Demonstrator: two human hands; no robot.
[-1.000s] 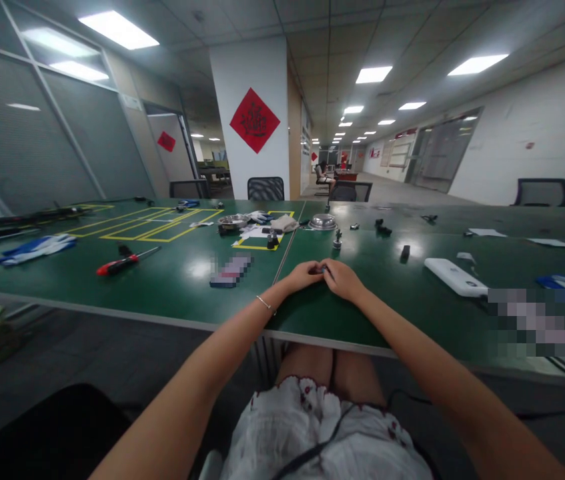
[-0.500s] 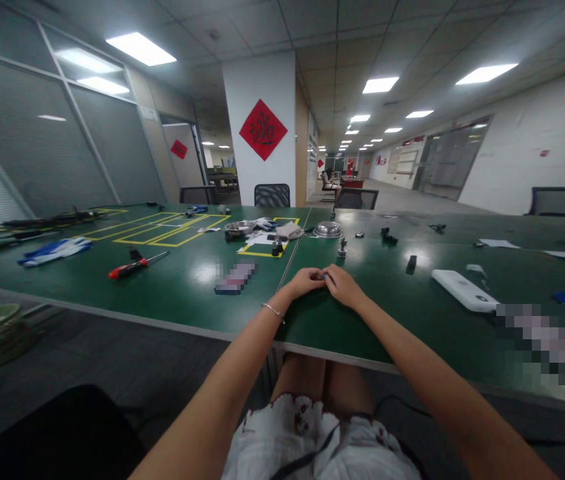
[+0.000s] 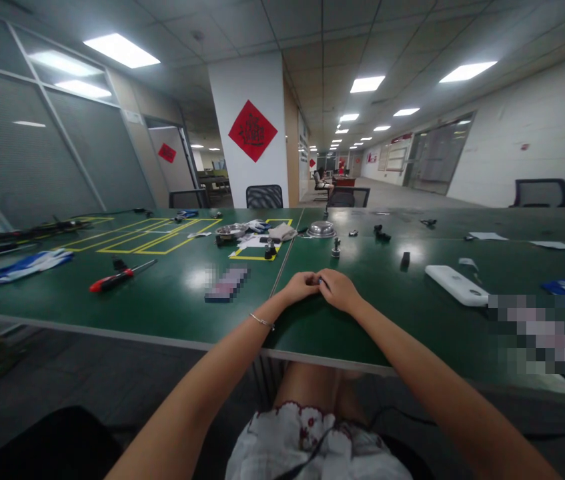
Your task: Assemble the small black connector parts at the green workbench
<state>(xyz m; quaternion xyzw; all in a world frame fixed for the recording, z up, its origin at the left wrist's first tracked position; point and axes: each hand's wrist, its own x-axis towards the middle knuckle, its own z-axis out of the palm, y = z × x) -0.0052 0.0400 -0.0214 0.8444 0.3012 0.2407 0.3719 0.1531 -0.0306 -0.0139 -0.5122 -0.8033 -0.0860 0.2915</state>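
Little differs across the second. The left hand point(image 3: 301, 288) and the right hand point(image 3: 338, 291) sit a touch nearer the front edge of the dark green glossy table point(image 3: 172, 293) than a second ago, fingertips pressed together over a small dark part point(image 3: 320, 281) too tiny to make out. Both hands are as closed around it as before. The rest of the apparent shift comes from the head camera tilting.

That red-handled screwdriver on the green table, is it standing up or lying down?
Lying down. The red-handled screwdriver rests flat on the green table, shaft pointing away to the right, left of both hands and touched by neither.
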